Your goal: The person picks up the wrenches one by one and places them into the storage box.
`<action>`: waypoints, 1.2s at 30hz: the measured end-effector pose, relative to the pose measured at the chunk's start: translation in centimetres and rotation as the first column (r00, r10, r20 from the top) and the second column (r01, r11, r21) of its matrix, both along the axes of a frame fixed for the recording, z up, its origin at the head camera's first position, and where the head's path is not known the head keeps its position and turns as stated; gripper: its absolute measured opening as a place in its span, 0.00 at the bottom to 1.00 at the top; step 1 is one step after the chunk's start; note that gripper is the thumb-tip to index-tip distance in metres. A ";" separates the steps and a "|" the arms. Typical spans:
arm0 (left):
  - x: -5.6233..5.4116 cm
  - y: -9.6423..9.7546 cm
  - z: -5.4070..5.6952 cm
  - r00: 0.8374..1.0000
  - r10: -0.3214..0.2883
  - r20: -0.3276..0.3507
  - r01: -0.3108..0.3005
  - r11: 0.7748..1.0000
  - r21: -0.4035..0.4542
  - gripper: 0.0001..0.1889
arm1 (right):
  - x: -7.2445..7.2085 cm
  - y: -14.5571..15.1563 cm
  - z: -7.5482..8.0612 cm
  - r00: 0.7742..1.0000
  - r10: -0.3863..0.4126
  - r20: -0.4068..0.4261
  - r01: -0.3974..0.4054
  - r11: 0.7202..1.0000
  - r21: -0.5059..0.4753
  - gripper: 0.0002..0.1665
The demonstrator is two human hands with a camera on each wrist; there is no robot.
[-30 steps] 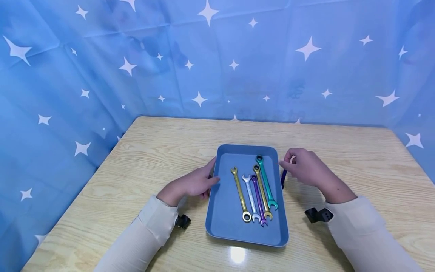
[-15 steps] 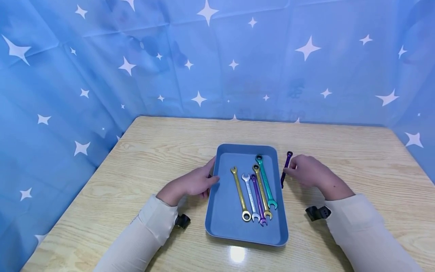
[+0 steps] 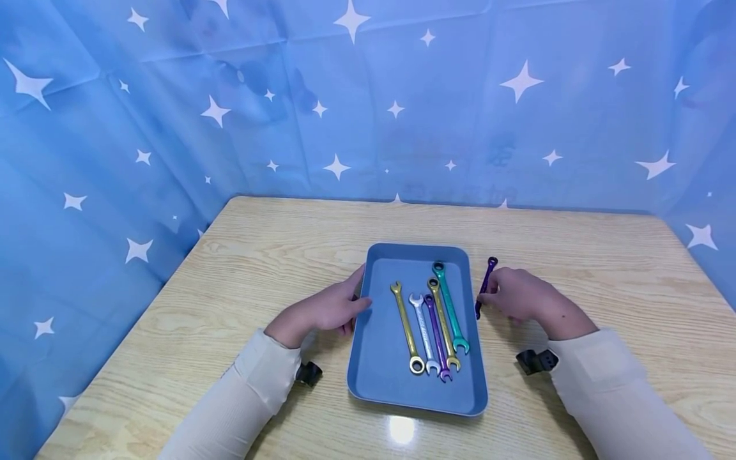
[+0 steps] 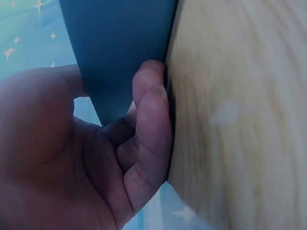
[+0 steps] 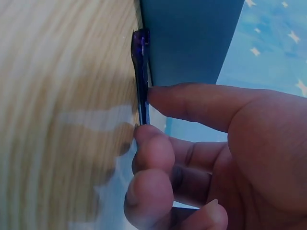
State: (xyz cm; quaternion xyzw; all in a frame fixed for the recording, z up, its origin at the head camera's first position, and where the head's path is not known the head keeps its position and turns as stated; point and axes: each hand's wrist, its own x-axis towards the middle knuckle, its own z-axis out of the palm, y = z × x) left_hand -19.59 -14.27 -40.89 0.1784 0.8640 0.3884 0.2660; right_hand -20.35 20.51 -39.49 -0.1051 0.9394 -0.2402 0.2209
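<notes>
A blue-grey tray [image 3: 379, 390] lies on the table, its left rim gripped by my left hand [image 3: 324, 310]. The thumb laps over the rim, and in the left wrist view curled fingers [image 4: 151, 110] press its outer wall. Just outside the right wall lies a purple combination wrench [image 3: 487, 279], ring end pointing away. My right hand [image 3: 523, 294] pinches it near its lower part; the right wrist view shows thumb and index finger at the shaft [image 5: 142, 88]. Inside the tray are two gold wrenches [image 3: 407, 326], a silver wrench [image 3: 424, 335], another purple wrench [image 3: 437, 335] and a green wrench [image 3: 451, 310].
The pale wood table [image 3: 276, 243] spreads around the tray on all sides. Behind it hangs a blue curtain [image 3: 460, 128] with white stars. Dark wrist cameras [image 3: 537, 362] sit under both cuffs.
My right hand has slid from the purple wrench's far end down toward its near end, uncovering the ring end. That ring end has shifted slightly right. The left hand and tray stay put.
</notes>
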 end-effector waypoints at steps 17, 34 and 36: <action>0.0 -0.1 0.1 1.000 0.006 0.002 -0.006 1.000 -0.006 0.41 | -0.6 0.5 -0.2 0.999 -0.009 0.039 0.007 0.999 0.036 0.19; 0.0 0.0 0.1 1.000 0.005 0.019 -0.005 1.000 -0.003 0.40 | -0.9 1.2 -0.5 0.998 -0.021 0.063 0.023 1.000 -0.021 0.21; 0.0 0.0 0.1 1.000 0.004 0.023 -0.004 1.000 0.011 0.40 | -0.9 1.1 -0.4 0.998 -0.017 0.063 0.018 0.999 -0.027 0.20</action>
